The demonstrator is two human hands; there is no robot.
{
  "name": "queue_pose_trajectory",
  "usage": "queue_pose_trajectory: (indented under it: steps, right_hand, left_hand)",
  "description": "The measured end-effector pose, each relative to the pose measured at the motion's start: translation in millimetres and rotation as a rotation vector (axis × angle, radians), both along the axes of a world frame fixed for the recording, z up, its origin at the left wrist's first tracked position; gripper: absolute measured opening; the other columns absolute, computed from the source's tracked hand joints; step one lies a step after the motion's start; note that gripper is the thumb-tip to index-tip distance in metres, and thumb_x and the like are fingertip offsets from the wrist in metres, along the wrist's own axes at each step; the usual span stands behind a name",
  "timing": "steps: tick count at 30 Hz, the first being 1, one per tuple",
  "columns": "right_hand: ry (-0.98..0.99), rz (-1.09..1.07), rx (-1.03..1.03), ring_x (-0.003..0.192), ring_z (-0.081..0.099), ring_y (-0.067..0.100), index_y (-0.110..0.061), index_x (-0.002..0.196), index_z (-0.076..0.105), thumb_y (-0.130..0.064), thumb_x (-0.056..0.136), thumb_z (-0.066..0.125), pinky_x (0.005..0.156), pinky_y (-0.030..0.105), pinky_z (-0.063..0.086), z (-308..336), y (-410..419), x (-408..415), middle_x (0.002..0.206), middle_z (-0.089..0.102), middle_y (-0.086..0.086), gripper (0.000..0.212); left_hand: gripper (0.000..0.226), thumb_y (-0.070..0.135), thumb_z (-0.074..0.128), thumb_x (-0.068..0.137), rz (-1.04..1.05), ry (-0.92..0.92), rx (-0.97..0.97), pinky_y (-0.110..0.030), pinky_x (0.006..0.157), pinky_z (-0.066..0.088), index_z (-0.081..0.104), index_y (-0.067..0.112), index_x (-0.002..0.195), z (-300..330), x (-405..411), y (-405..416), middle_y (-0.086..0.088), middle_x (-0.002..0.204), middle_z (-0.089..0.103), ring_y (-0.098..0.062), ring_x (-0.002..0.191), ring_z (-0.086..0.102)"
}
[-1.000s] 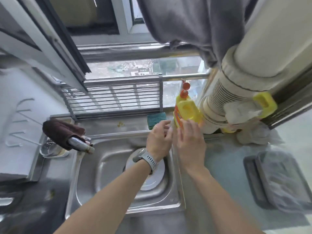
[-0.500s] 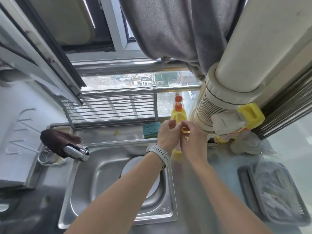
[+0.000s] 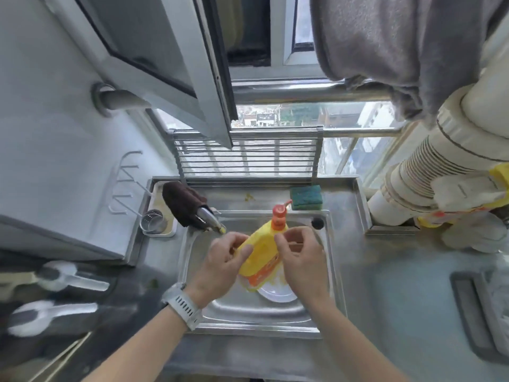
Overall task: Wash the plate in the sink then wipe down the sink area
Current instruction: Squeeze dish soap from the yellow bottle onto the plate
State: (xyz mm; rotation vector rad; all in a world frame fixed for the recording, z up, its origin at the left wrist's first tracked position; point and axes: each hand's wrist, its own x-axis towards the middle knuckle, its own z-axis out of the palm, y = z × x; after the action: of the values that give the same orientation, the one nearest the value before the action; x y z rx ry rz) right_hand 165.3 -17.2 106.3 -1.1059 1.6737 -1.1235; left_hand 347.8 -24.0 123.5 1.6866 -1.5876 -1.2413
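Since the earlier frames the yellow soap bottle (image 3: 263, 253) has come off the back corner by the pipe and now hangs tilted over the sink (image 3: 256, 307), both hands having pulled in with it. Camera view has also swung left, so more of the wall and window frame shows.

Left hand (image 3: 223, 260) grips the bottle's left side, fingers (image 3: 243, 250) curled round the body. Right hand (image 3: 303, 260) is at the bottle's right edge, fingers curled and thumb tip touching the yellow side; cannot tell how firm that hold is. Orange pump cap (image 3: 279, 213) points up and away, spout toward the sponge. Grey watch (image 3: 183, 306) on left wrist.

White plate (image 3: 278, 292) lies flat in the sink basin, mostly hidden under the bottle and right hand, only its near rim showing.

Green-blue sponge (image 3: 306, 197) sits on the steel ledge behind the sink, well apart from the hands. Faucet (image 3: 210, 220) juts over the basin's left rear corner with a dark brown cloth (image 3: 180, 201) draped on it. Small metal cup (image 3: 153, 223) in a tray left of the faucet. Steel tabletop (image 3: 399, 271) runs right of the sink. Wire rack (image 3: 248, 158) stands against the window. White corrugated pipe (image 3: 429, 166) at right.
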Motion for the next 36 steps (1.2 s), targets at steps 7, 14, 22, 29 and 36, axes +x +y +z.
queue_pose_trajectory:
  steps: [7,14,22,29,36]
  right_hand:
    - [-0.336,-0.112,0.424,0.104,0.069,0.029,-0.027,0.134,0.046,-0.055,0.083,0.072,0.071,0.034,0.064,-98.4,19.7,78.4,0.124,0.056,0.008,0.063]
    - [-0.404,-0.072,0.551,0.114,0.066,0.025,-0.028,0.141,0.053,-0.048,0.094,0.066,0.07,0.029,0.059,-139.7,39.3,107.3,0.133,0.06,-0.002,0.054]
    - [-0.341,-0.141,0.521,0.101,0.071,0.026,-0.027,0.097,0.068,-0.04,0.097,0.063,0.084,0.044,0.062,-157.4,47.5,117.2,0.106,0.072,0.002,0.014]
    - [-0.514,-0.205,0.53,0.099,0.07,0.019,-0.017,0.106,0.074,-0.042,0.09,0.073,0.084,0.032,0.061,-166.9,42.9,119.5,0.106,0.072,0.004,0.03]
    - [-0.559,-0.261,0.505,0.097,0.071,0.017,-0.014,0.106,0.077,-0.042,0.086,0.076,0.09,0.035,0.06,-170.7,41.8,121.3,0.099,0.076,0.002,0.035]
  left_hand:
    - [0.022,0.029,0.054,0.101,-0.22,-0.393,0.218,-0.032,0.098,0.04,0.056,0.018,0.12,-68.5,81.9,19.7,0.001,0.106,0.054,-0.014,0.105,0.041]
    - [0.028,0.028,0.045,0.105,-0.404,-0.543,0.286,-0.034,0.099,0.037,0.051,0.012,0.127,-112.7,100.8,18.5,-0.008,0.126,0.062,-0.027,0.123,0.046]
    - [0.035,0.04,0.053,0.098,-0.498,-0.643,0.223,-0.035,0.098,0.042,0.052,0.018,0.125,-134.3,104.3,18.4,-0.003,0.121,0.065,-0.025,0.118,0.051]
    - [0.047,0.034,0.037,0.106,-0.609,-0.784,0.079,-0.041,0.089,0.051,0.032,0.042,0.152,-134.2,88.8,20.2,0.003,0.129,0.057,-0.025,0.116,0.061]
    - [0.048,0.034,0.036,0.106,-0.617,-0.804,0.089,-0.041,0.086,0.052,0.031,0.042,0.153,-138.1,87.3,18.6,0.001,0.126,0.057,-0.029,0.112,0.064]
